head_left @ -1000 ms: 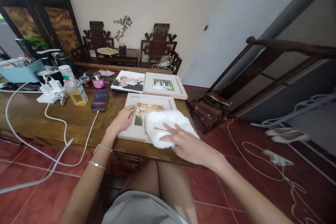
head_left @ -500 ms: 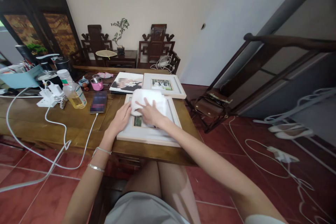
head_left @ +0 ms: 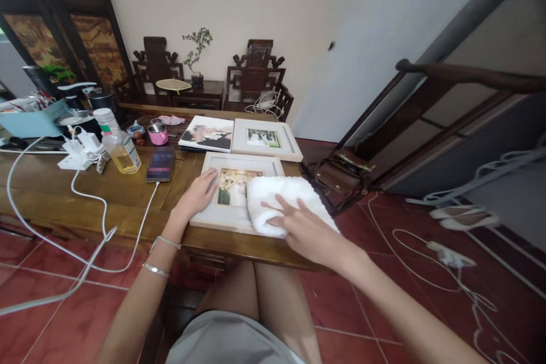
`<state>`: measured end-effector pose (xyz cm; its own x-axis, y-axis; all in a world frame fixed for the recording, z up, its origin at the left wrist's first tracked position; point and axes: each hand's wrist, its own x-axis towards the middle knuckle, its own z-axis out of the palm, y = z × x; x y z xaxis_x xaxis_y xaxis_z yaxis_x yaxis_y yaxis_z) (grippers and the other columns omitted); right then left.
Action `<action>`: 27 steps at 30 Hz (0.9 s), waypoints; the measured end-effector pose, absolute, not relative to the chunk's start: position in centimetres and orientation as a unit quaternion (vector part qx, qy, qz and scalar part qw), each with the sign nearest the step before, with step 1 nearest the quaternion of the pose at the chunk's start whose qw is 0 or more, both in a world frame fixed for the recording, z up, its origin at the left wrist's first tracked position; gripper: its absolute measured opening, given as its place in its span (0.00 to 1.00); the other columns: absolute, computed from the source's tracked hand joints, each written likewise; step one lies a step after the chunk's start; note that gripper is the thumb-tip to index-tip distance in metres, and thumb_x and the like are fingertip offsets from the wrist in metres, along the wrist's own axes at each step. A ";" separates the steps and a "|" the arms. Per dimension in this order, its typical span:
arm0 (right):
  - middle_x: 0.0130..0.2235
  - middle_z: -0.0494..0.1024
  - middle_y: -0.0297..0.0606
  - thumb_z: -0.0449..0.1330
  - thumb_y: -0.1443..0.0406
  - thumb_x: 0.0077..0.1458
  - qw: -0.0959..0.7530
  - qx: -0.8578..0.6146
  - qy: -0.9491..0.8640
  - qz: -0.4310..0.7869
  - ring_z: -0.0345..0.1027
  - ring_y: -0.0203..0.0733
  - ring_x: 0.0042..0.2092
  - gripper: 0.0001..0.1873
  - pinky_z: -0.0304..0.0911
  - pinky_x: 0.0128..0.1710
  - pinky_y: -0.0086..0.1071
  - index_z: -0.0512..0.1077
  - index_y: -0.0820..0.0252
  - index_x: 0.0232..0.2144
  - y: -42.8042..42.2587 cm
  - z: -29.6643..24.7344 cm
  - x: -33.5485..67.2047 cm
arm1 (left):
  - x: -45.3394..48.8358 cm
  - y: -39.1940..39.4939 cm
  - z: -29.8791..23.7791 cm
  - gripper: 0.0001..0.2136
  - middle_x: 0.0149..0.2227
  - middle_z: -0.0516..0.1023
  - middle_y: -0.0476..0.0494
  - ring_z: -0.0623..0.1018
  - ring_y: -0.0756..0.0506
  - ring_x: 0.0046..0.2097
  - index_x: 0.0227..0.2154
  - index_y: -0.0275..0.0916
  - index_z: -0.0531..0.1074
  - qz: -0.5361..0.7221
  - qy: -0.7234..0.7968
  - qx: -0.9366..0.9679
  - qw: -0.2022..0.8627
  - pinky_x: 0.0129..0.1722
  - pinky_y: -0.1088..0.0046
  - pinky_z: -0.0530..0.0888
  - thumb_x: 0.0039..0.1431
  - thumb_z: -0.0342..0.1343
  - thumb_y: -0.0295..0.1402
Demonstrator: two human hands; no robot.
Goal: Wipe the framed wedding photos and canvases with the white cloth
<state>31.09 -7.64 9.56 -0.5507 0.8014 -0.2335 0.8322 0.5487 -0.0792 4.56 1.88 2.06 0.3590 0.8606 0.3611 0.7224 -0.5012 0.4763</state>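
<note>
A white picture frame point(head_left: 213, 216) with a photo lies flat on the wooden table point(head_left: 51, 182) in front of me. My left hand point(head_left: 197, 196) rests flat on the frame's left side, fingers stretched out and touching the photo's edge. My right hand point(head_left: 301, 224) presses flat, fingers spread, on a folded white cloth point(head_left: 285, 196) that covers the frame's right side and hangs over the table's right edge.
Behind the frame lie a second white frame point(head_left: 267, 139) and a photo print point(head_left: 208, 133). To the left are a phone point(head_left: 161, 164) on a white cable, a bottle of yellow liquid point(head_left: 120, 148), a pink cup point(head_left: 158, 133) and chargers. Cables trail over the red tile floor.
My right hand has swept the cloth from the frame's top middle back to its lower right side. The left hand has stayed on the frame's left side.
</note>
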 end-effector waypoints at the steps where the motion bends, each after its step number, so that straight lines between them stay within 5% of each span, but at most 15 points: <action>1: 0.66 0.56 0.43 0.48 0.83 0.38 0.087 0.478 0.870 -0.087 0.38 0.59 0.68 0.39 0.43 0.62 0.61 0.71 0.58 0.53 -7.1 9.4 32.1 | 4.6 1.9 2.0 0.20 0.61 0.66 0.34 0.64 0.41 0.63 0.56 0.31 0.66 0.287 0.482 0.819 0.121 0.64 0.59 0.61 0.65 0.43 0.32; 7: 0.60 0.64 0.56 0.47 0.82 0.47 -0.020 0.583 0.811 0.040 0.71 0.56 0.49 0.32 0.67 0.46 0.46 0.69 0.63 0.53 0.0 8.8 33.4 | 4.5 2.2 1.3 0.19 0.59 0.69 0.36 0.67 0.42 0.62 0.53 0.33 0.71 0.302 0.482 0.810 0.141 0.64 0.61 0.62 0.61 0.43 0.25; 9: 0.62 0.61 0.54 0.49 0.81 0.49 -0.066 0.553 0.825 0.096 0.68 0.56 0.52 0.28 0.64 0.49 0.46 0.70 0.64 0.51 2.8 8.6 31.4 | 4.3 2.4 1.2 0.21 0.58 0.70 0.37 0.67 0.43 0.61 0.52 0.33 0.71 0.315 0.473 0.810 0.145 0.64 0.61 0.62 0.58 0.44 0.21; 14: 0.66 0.56 0.40 0.53 0.77 0.54 -0.074 0.384 0.912 0.126 0.42 0.55 0.67 0.23 0.43 0.62 0.53 0.70 0.60 0.51 6.9 7.6 23.9 | 4.1 2.5 1.7 0.26 0.56 0.73 0.39 0.70 0.43 0.59 0.51 0.33 0.72 0.320 0.454 0.821 0.132 0.62 0.61 0.64 0.50 0.42 0.15; 18: 0.63 0.63 0.39 0.49 0.78 0.57 -0.035 0.373 0.922 0.098 0.46 0.49 0.66 0.25 0.43 0.61 0.49 0.69 0.58 0.53 7.0 6.8 21.5 | 4.3 2.3 2.1 0.26 0.53 0.76 0.39 0.73 0.41 0.56 0.49 0.33 0.74 0.314 0.454 0.825 0.123 0.60 0.60 0.67 0.49 0.42 0.15; 23: 0.52 0.75 0.49 0.54 0.77 0.53 -0.010 0.433 0.896 0.095 0.54 0.49 0.63 0.21 0.46 0.59 0.46 0.75 0.60 0.47 6.4 7.2 26.8 | 4.2 2.5 1.4 0.26 0.57 0.72 0.40 0.70 0.43 0.60 0.51 0.34 0.72 0.327 0.461 0.815 0.129 0.63 0.59 0.64 0.51 0.41 0.16; 27: 0.49 0.76 0.53 0.49 0.79 0.53 0.007 0.496 0.862 0.106 0.63 0.52 0.57 0.24 0.51 0.57 0.46 0.75 0.62 0.47 5.3 7.4 32.1 | 4.2 2.6 0.9 0.25 0.57 0.71 0.37 0.69 0.42 0.60 0.52 0.32 0.71 0.328 0.469 0.809 0.135 0.64 0.59 0.62 0.52 0.42 0.16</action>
